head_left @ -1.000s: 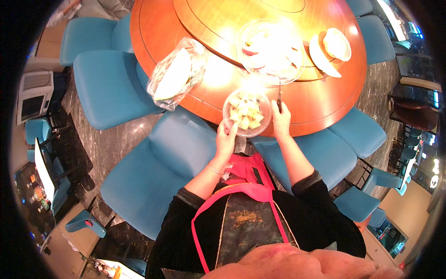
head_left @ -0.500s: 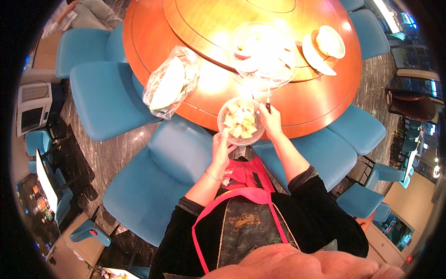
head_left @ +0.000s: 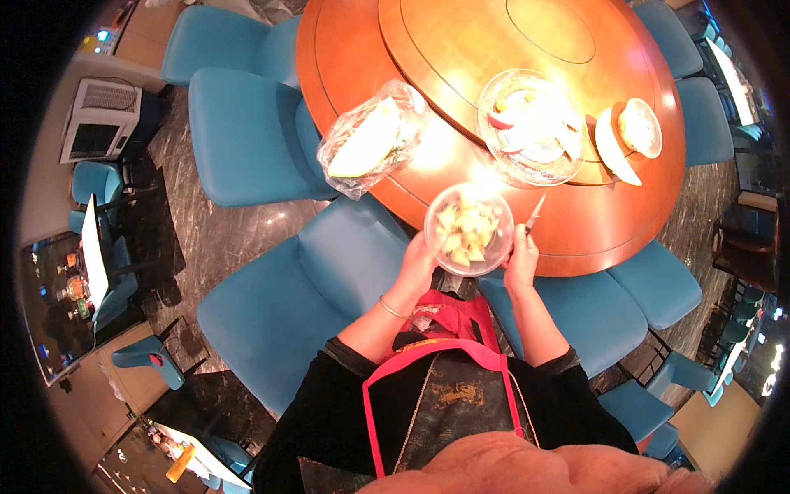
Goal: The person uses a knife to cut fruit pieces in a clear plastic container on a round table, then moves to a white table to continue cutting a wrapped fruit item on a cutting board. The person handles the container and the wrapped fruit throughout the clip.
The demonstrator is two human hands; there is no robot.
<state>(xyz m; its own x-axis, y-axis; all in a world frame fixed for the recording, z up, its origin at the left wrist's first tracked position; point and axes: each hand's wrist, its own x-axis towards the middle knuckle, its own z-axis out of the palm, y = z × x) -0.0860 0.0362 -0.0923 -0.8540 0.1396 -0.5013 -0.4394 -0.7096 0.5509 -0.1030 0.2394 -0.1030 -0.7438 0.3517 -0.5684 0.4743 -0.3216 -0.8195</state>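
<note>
My left hand (head_left: 420,262) grips a clear bowl (head_left: 436,247) of pale fruit chunks (head_left: 467,232) near the table's front edge. My right hand (head_left: 521,257) holds a small knife (head_left: 535,214), blade pointing up and away, beside the bowl's right rim. Beyond them on the wooden table (head_left: 617,230) are a large clear plate (head_left: 535,169) with brightly lit cut fruit and a red piece, a plastic-wrapped melon piece (head_left: 362,144) at the left, and a long pale wedge (head_left: 617,156) next to a small bowl (head_left: 643,128) at the right.
Blue chairs (head_left: 288,313) ring the table, including one close at my front left and another (head_left: 568,317) at my front right. A white cooler-like appliance (head_left: 99,119) stands at the far left. Other tables (head_left: 93,251) with items lie around the room's edges.
The view has shifted, so the table now appears farther right. My hands have moved slightly with it, still on the bowl and knife; the bowl looks unchanged.
</note>
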